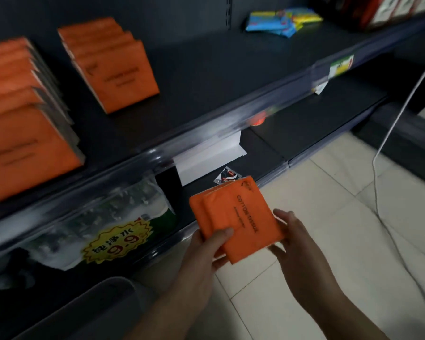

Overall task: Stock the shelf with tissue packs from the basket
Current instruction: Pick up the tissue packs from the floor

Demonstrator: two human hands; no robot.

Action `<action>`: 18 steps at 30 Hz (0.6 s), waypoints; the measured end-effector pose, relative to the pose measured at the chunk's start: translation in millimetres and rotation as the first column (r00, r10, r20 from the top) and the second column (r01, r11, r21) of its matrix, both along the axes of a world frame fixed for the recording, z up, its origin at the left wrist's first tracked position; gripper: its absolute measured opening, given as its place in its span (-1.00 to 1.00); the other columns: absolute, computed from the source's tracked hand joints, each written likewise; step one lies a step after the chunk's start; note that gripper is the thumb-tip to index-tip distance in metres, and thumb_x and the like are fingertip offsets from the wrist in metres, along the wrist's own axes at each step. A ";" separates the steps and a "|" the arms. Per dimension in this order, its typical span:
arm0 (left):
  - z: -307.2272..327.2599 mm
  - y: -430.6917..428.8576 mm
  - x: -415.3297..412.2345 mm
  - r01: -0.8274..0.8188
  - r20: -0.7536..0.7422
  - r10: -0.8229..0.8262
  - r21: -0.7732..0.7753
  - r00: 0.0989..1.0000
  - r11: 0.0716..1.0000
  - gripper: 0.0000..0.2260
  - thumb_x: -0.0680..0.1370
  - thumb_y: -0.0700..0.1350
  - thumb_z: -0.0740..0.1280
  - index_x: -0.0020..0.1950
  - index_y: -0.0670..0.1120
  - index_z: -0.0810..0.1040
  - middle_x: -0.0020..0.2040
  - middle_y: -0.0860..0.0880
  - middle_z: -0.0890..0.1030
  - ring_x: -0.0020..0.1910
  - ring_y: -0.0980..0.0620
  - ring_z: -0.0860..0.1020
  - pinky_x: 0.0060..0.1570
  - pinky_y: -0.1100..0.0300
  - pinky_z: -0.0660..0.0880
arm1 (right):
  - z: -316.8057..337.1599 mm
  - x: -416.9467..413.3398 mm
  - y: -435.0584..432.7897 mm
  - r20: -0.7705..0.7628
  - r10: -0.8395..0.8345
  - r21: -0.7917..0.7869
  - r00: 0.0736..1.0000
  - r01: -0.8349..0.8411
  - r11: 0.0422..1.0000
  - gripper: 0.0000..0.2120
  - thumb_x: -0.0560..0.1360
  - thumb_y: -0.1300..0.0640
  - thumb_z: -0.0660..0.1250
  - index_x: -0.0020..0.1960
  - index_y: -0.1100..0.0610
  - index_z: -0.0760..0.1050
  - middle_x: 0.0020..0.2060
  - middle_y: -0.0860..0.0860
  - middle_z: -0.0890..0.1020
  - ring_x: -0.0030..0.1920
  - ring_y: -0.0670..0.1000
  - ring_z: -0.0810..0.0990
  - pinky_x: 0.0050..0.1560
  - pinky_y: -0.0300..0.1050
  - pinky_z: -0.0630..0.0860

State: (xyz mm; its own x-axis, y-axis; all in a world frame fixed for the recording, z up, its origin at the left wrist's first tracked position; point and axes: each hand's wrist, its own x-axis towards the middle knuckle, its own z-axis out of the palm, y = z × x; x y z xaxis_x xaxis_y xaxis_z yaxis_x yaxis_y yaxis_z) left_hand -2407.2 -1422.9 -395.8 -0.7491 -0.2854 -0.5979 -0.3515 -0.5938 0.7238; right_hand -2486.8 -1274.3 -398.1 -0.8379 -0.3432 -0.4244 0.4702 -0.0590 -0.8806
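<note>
1. Lower centre, below the shelf point(206, 69): left hand point(204, 251) pinching staggered packs point(238, 217), right hand point(296, 244) curled round their edge.
2. Risk: loose stagger letting one slip floorward during lift.

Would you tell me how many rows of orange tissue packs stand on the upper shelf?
2: the left row, cut by the frame edge, and the right row beside it, further back. More may sit out of view.

bottled water pack point(113, 204) (yellow 9.9 sticker point(117, 242))
</note>
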 end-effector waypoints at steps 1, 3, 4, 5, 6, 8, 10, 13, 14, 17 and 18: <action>5.9 3.0 -0.9 -0.012 -0.022 0.013 0.014 1.000 1.000 -0.40 0.24 -0.09 0.57 0.25 0.06 0.51 0.12 -0.02 0.67 0.18 -0.09 0.58 0.30 -0.05 0.40 | 2.2 4.5 2.7 0.023 0.022 -0.052 0.999 -0.021 0.998 -0.45 0.40 -0.29 0.27 0.25 0.03 0.49 0.18 0.00 0.60 0.19 0.02 0.57 0.21 0.07 0.46; 18.1 8.4 -3.6 -0.040 -0.058 0.042 0.032 0.997 0.999 -0.42 0.27 -0.15 0.53 0.27 0.04 0.51 0.13 -0.02 0.67 0.16 -0.07 0.58 0.22 0.01 0.43 | 8.5 12.4 4.2 0.057 0.111 -0.115 0.992 -0.104 0.988 -0.38 0.30 -0.34 0.41 0.24 -0.01 0.51 0.16 0.01 0.64 0.17 0.03 0.61 0.16 0.05 0.48; 24.0 11.0 -5.3 -0.050 -0.079 0.053 0.038 0.995 0.998 -0.42 0.27 -0.17 0.52 0.27 0.02 0.50 0.12 -0.03 0.67 0.12 -0.04 0.61 0.16 0.06 0.46 | 12.3 14.8 3.9 0.052 0.165 -0.122 0.985 -0.157 0.980 -0.35 0.24 -0.35 0.45 0.22 -0.03 0.53 0.15 0.00 0.65 0.16 0.03 0.62 0.13 0.02 0.49; 30.1 13.3 -6.3 -0.053 -0.098 0.057 0.038 0.994 0.998 -0.42 0.27 -0.18 0.51 0.28 -0.01 0.49 0.12 -0.05 0.67 0.10 -0.03 0.62 0.13 0.08 0.48 | 17.4 15.9 2.6 0.032 0.216 -0.123 0.976 -0.211 0.970 -0.37 0.22 -0.33 0.47 0.20 -0.05 0.55 0.15 -0.01 0.65 0.16 0.02 0.63 0.10 -0.04 0.51; 36.1 15.1 -6.4 -0.049 -0.114 0.053 0.031 0.992 0.998 -0.41 0.28 -0.20 0.51 0.29 -0.03 0.48 0.12 -0.07 0.67 0.11 -0.05 0.62 0.16 0.05 0.48 | 23.7 15.7 0.6 0.008 0.259 -0.123 0.966 -0.256 0.959 -0.42 0.25 -0.29 0.47 0.19 -0.07 0.56 0.16 -0.03 0.65 0.16 0.00 0.63 0.06 -0.11 0.55; 48.1 17.3 -4.5 -0.046 -0.142 0.045 -0.002 0.989 0.999 -0.41 0.28 -0.17 0.48 0.31 -0.03 0.46 0.13 -0.10 0.66 0.16 -0.09 0.59 0.24 0.01 0.45 | 37.0 13.4 -4.6 -0.035 0.308 -0.143 0.951 -0.310 0.940 -0.53 0.34 -0.18 0.44 0.20 -0.06 0.57 0.17 -0.02 0.64 0.16 0.01 0.62 -0.02 -0.21 0.60; 57.9 16.1 -2.9 -0.053 -0.167 0.043 -0.054 0.985 0.997 -0.42 0.26 -0.11 0.45 0.29 -0.01 0.47 0.10 -0.08 0.67 0.10 -0.03 0.59 0.08 0.11 0.47 | 47.3 9.1 -10.1 -0.058 0.320 -0.179 0.946 -0.325 0.929 -0.52 0.38 -0.08 0.43 0.26 0.02 0.52 0.19 0.05 0.63 0.18 0.08 0.61 0.03 -0.17 0.59; 72.7 9.9 -1.1 -0.062 -0.198 0.038 -0.118 0.980 0.991 -0.31 0.17 -0.06 0.51 0.30 0.04 0.45 0.06 0.00 0.69 0.03 0.04 0.61 -0.02 0.19 0.45 | 62.3 2.0 -18.8 -0.077 0.321 -0.253 0.944 -0.330 0.909 -0.53 0.36 0.02 0.45 0.24 0.10 0.53 0.17 0.13 0.63 0.16 0.15 0.62 0.02 -0.11 0.60; 78.9 6.4 -1.0 -0.075 -0.207 0.046 -0.136 0.977 0.988 -0.24 0.12 -0.02 0.52 0.31 0.05 0.43 0.07 0.02 0.68 0.02 0.05 0.62 -0.03 0.19 0.45 | 68.7 -1.7 -22.6 -0.094 0.328 -0.268 0.940 -0.341 0.901 -0.56 0.35 0.05 0.45 0.21 0.11 0.55 0.16 0.15 0.63 0.16 0.16 0.62 0.04 -0.08 0.60; 97.8 -13.0 -1.2 -0.213 -0.263 0.162 -0.179 0.951 0.960 -0.26 0.17 -0.02 0.54 0.32 0.08 0.39 0.11 0.05 0.66 0.01 0.11 0.64 -0.12 0.24 0.48 | 91.0 -15.5 -37.6 -0.172 0.353 -0.272 0.920 -0.388 0.880 -0.63 0.39 0.15 0.44 0.19 0.14 0.56 0.16 0.19 0.63 0.18 0.19 0.60 0.12 0.00 0.58; 105.4 -22.4 -1.4 -0.277 -0.281 0.216 -0.198 0.935 0.940 -0.25 0.21 -0.02 0.57 0.34 0.07 0.36 0.15 0.05 0.64 0.02 0.13 0.63 -0.14 0.25 0.48 | 99.2 -20.7 -43.1 -0.195 0.350 -0.259 0.916 -0.392 0.883 -0.63 0.39 0.18 0.43 0.19 0.16 0.55 0.15 0.19 0.63 0.18 0.19 0.60 0.14 0.03 0.58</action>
